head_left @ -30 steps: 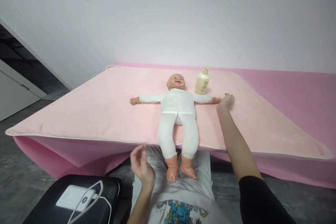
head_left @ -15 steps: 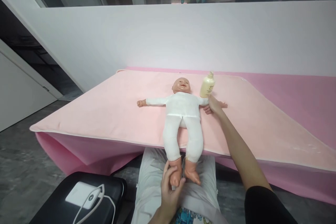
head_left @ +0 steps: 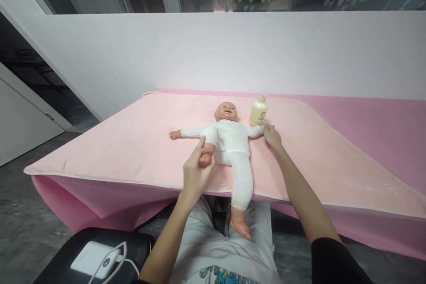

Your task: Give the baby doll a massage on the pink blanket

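A baby doll in a white cloth body lies face up on the pink blanket, its head toward the wall. My left hand is closed round the doll's foot at the left of the view, with that leg bent up over the belly. The other leg hangs straight over the table edge, its foot above my lap. My right hand is closed on the doll's hand at the right, which my fingers mostly hide. A pale yellow bottle stands upright just beyond that arm.
A white wall with a window above it rises behind the table. At the lower left, a black seat holds a white device with a cable. Pink cloth drapes over the table's front edge.
My left hand has lifted the doll's foot from above my lap up toward its belly, folding the leg. My right hand stays at the doll's hand.
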Available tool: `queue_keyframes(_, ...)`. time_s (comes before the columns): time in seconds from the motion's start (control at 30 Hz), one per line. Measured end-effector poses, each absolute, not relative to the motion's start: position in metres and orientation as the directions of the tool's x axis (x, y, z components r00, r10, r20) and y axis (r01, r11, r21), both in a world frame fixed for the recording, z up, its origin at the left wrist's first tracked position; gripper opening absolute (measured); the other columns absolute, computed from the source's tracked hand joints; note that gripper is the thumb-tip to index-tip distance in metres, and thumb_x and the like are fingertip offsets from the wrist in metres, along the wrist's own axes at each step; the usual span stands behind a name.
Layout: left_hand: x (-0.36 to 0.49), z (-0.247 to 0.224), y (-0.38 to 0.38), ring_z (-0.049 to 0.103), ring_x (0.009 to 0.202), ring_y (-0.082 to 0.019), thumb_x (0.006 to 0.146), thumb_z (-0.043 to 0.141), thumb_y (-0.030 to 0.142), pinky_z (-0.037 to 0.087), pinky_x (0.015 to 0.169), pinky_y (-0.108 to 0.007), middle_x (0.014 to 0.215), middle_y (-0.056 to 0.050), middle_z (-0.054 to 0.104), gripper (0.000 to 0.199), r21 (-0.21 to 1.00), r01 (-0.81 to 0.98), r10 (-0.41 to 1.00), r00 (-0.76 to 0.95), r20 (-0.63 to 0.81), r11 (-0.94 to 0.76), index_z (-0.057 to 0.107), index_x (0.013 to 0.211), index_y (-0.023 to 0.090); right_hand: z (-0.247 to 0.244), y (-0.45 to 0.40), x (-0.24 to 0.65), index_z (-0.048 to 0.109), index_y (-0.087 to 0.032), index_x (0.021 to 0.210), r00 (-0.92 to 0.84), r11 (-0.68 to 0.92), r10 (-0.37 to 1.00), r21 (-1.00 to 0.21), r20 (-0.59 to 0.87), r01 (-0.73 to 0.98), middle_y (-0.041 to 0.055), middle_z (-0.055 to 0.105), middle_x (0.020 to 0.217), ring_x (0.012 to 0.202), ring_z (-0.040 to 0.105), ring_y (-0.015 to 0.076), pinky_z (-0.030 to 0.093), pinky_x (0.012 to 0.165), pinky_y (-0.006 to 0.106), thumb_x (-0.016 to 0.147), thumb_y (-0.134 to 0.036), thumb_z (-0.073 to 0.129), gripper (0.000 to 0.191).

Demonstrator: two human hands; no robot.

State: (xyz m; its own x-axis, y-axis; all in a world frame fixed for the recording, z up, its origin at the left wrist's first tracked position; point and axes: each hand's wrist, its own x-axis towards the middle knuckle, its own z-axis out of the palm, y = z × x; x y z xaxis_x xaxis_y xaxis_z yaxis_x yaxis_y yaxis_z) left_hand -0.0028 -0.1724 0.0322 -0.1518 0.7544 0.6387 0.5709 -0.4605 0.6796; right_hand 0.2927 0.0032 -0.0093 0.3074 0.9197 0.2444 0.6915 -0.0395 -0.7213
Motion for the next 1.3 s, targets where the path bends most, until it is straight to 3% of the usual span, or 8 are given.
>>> queue_keyframes(0.13, 0.010, 0.017, -0.139, 0.065, 0.101, -0.019, 0.081, 0.055, 0.017, 0.050, 0.088, -0.030, 0.126, -0.009, 0.064, 0.044, 0.733, 0.556, 0.808, -0.174, 0.563, -0.392, 0.058, 0.125, 0.018, -0.007, -0.002, 0.278, 0.054, -0.024, 0.125, 0.338, -0.038, 0.894, -0.702, 0.293, 0.711, 0.0137, 0.056, 0.117, 0.100, 0.055, 0.0285, 0.044, 0.089, 0.047, 0.090, -0.051, 0.037, 0.048)
queue_keyframes(0.3, 0.009, 0.014, -0.143, 0.065, 0.101, -0.020, 0.080, 0.056, 0.019, 0.050, 0.088, -0.030, 0.130, -0.010, 0.061, 0.033, 0.774, 0.501, 0.810, -0.215, 0.546, -0.389, 0.064, 0.112, 0.018, -0.004, -0.009, 0.257, 0.043, -0.022, 0.133, 0.376, 0.132, 0.763, -0.697, 0.525, 0.705, 0.0158, 0.048, 0.118, 0.094, 0.056, 0.0282, 0.048, 0.079, 0.044, 0.083, -0.042, 0.051, 0.054)
queue_keyframes(0.53, 0.013, 0.013, -0.147, 0.063, 0.110, -0.020, 0.081, 0.056, 0.018, 0.048, 0.092, -0.029, 0.128, -0.010, 0.062, 0.032, 0.764, 0.497, 0.799, -0.206, 0.565, -0.412, 0.063, 0.112, 0.017, -0.005, -0.014, 0.220, 0.041, -0.018, 0.133, -0.055, 0.551, 0.638, -0.405, 0.768, 0.729, 0.0143, 0.053, 0.122, 0.106, 0.052, 0.0264, 0.045, 0.093, 0.042, 0.080, -0.019, 0.048, 0.053)
queue_keyframes(0.77, 0.018, 0.016, -0.149, 0.065, 0.105, -0.020, 0.081, 0.055, 0.017, 0.051, 0.091, -0.032, 0.128, -0.010, 0.062, 0.032, 0.745, 0.547, 0.814, -0.183, 0.552, -0.382, 0.062, 0.112, 0.018, 0.003, -0.020, 0.217, 0.061, -0.018, 0.116, -0.243, 0.615, 0.708, -0.409, 0.663, 0.674, 0.0096, 0.065, 0.112, 0.106, 0.052, 0.0272, 0.039, 0.098, 0.044, 0.073, -0.010, 0.046, 0.046)
queue_keyframes(0.9, 0.009, 0.035, -0.182, 0.065, 0.108, -0.023, 0.082, 0.057, 0.021, 0.053, 0.090, -0.036, 0.130, -0.013, 0.061, 0.014, 0.758, 0.498, 0.768, -0.249, 0.590, -0.421, 0.062, 0.095, 0.018, -0.003, -0.018, 0.216, 0.050, -0.019, 0.125, 0.046, 0.502, 0.801, -0.711, 0.598, 0.492, 0.0106, 0.061, 0.122, 0.109, 0.056, 0.0244, 0.045, 0.094, 0.040, 0.078, -0.026, 0.051, 0.048)
queue_keyframes(1.03, -0.002, 0.040, -0.239, 0.062, 0.115, -0.026, 0.080, 0.062, 0.018, 0.052, 0.093, -0.037, 0.126, -0.015, 0.063, 0.006, 0.719, 0.484, 0.706, -0.254, 0.661, -0.499, 0.057, 0.084, 0.018, -0.008, -0.005, 0.222, 0.042, -0.017, 0.130, 0.412, 0.259, 0.843, -0.933, 0.345, 0.250, 0.0135, 0.059, 0.123, 0.106, 0.059, 0.0231, 0.049, 0.089, 0.038, 0.081, -0.038, 0.049, 0.053)
queue_keyframes(1.2, 0.012, -0.009, -0.281, 0.066, 0.108, -0.025, 0.081, 0.060, 0.015, 0.056, 0.085, -0.032, 0.131, -0.017, 0.059, 0.004, 0.710, 0.547, 0.742, -0.220, 0.633, -0.444, 0.058, 0.081, 0.018, -0.012, 0.011, 0.241, 0.025, -0.021, 0.143, 0.513, -0.032, 0.854, -0.994, -0.084, -0.109, 0.0149, 0.050, 0.134, 0.112, 0.059, 0.0218, 0.055, 0.080, 0.038, 0.089, -0.033, 0.030, 0.055)
queue_keyframes(1.3, 0.020, -0.030, -0.284, 0.065, 0.111, -0.026, 0.081, 0.059, 0.015, 0.056, 0.083, -0.032, 0.131, -0.018, 0.059, 0.003, 0.706, 0.564, 0.750, -0.216, 0.626, -0.428, 0.059, 0.081, 0.018, -0.015, 0.015, 0.246, 0.028, -0.021, 0.143, 0.444, -0.081, 0.879, -0.973, -0.171, -0.214, 0.0149, 0.053, 0.132, 0.110, 0.061, 0.0225, 0.057, 0.075, 0.040, 0.090, -0.030, 0.026, 0.053)
